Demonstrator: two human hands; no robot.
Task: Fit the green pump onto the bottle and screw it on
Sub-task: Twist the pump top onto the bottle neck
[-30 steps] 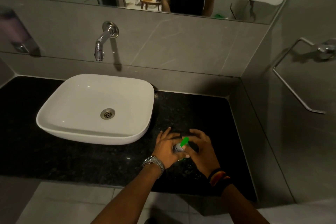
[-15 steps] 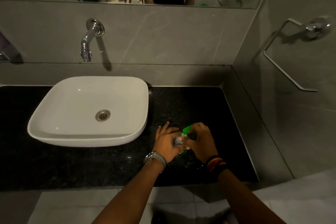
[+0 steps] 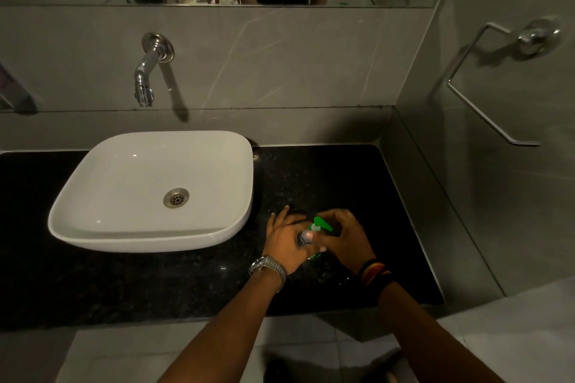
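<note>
A green pump (image 3: pixel 322 223) sticks up between my two hands on the black counter (image 3: pixel 342 183), its nozzle pointing up and to the right. The bottle (image 3: pixel 315 255) under it is almost fully hidden; only a sliver of green shows below my fingers. My left hand (image 3: pixel 284 238), with a metal watch at the wrist, wraps around the bottle from the left. My right hand (image 3: pixel 345 241), with dark bands at the wrist, grips the pump's collar from the right, fingertips meeting the left thumb.
A white basin (image 3: pixel 93 227) stands on the counter left of my hands, with a chrome tap (image 3: pixel 144 78) on the wall above. A towel ring (image 3: pixel 485 87) hangs on the right wall. The counter's front edge runs just below my wrists.
The pump's nozzle has turned a little between my hands, and my right hand's fingers have closed tighter over the collar. The view has shifted as my head moved.
</note>
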